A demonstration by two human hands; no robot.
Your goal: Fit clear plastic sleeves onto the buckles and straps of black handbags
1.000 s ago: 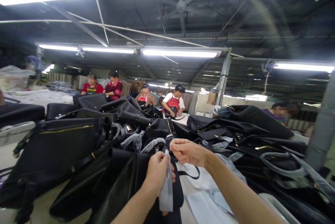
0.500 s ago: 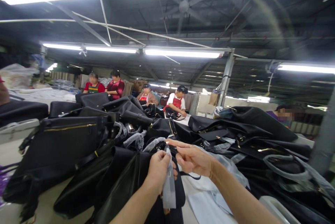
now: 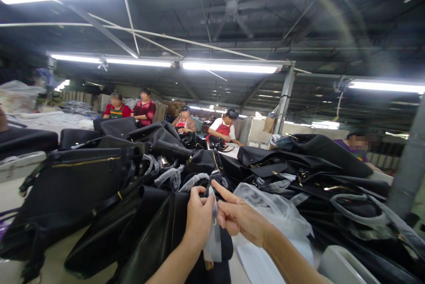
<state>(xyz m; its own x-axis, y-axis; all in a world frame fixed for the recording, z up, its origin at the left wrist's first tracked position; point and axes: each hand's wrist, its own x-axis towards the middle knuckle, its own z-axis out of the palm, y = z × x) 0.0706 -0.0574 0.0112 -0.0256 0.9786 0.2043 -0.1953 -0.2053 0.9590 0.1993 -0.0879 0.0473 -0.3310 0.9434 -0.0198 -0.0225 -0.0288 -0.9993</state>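
My left hand (image 3: pixel 198 218) is closed in a pinch on the upper part of a translucent plastic sleeve (image 3: pixel 214 244), which hangs down over a black handbag (image 3: pixel 179 217). My right hand (image 3: pixel 242 215) is just right of the sleeve, its curled fingers at the sleeve's edge. Its index finger points toward the top of the sleeve, while the other fingers fold inward; what they hold, if anything, is hidden. Beyond my fingers arches a bag handle (image 3: pixel 194 181) wrapped in clear plastic. A small brownish-gold piece (image 3: pixel 208 265) shows below the sleeve.
Black bags (image 3: pixel 86 173) crowd the left side, and more bags (image 3: pixel 308 160) pile up at right. Clear plastic wrap (image 3: pixel 268 204) and pale sheets (image 3: pixel 257 259) lie beside my right forearm. A light plastic bin edge (image 3: pixel 341 262) is at lower right. Co-workers sit across the table.
My right hand has moved slightly down and left, closer against the sleeve. My left hand's fingers have shifted at the sleeve's top. The view has turned slightly.
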